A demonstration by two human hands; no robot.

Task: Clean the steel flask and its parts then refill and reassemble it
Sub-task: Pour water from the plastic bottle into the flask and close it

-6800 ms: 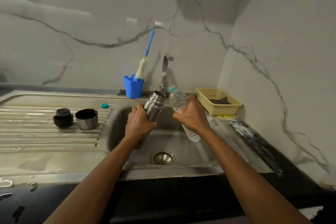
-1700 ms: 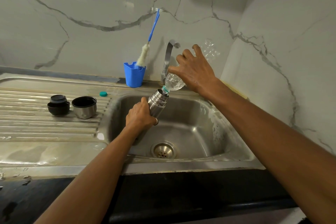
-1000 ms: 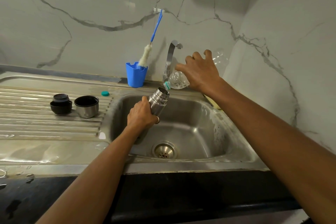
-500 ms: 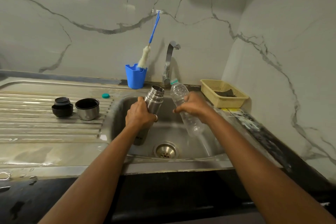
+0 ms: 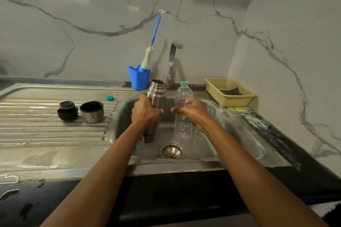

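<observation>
Head: flask (image 5: 156,96) L hand (image 5: 145,111), bottle (image 5: 183,129) R hand (image 5: 193,111)

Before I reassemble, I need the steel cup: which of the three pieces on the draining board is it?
The mouth-up cup with the shiny steel wall; the stopper left of it is black, the small cap behind it teal.

The flask (image 5: 156,92) bears a small dark logo near its base, too blurred to read. No other lettering is legible.
</observation>
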